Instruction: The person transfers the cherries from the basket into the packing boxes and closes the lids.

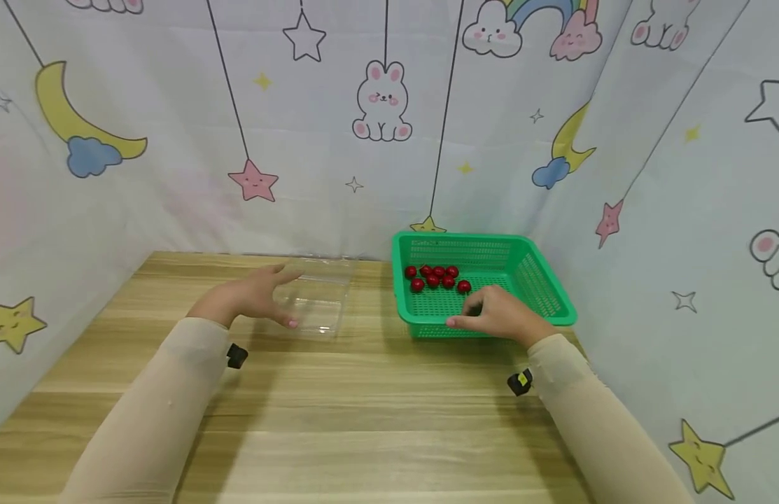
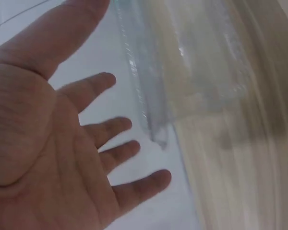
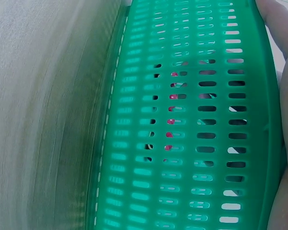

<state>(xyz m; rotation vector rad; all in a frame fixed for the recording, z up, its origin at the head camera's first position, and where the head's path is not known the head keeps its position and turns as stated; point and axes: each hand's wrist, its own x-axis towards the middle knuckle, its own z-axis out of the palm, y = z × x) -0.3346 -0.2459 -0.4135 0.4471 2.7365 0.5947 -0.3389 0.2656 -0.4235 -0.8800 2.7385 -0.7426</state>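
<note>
My left hand [image 1: 255, 294] is spread beside a clear plastic box [image 1: 320, 315] with its lid raised at the back. The left wrist view shows the fingers [image 2: 141, 187] apart from the box wall [image 2: 139, 81], with nothing in the palm. Over the front rim of a green basket [image 1: 404, 308] hangs my right hand [image 1: 499, 315]. Its thumb lies at the rim and the fingers bend loosely inward, with nothing visible between them. Several small round red fruits like cherries [image 1: 448, 281] lie at the basket's left, one nearest that hand.
Both containers stand near the back of a wooden table [image 1: 364, 420]. A printed cloth [image 1: 326, 210] hangs right behind them and along both sides. Red spots show through the slots of the basket's wall [image 3: 216, 177] in the right wrist view.
</note>
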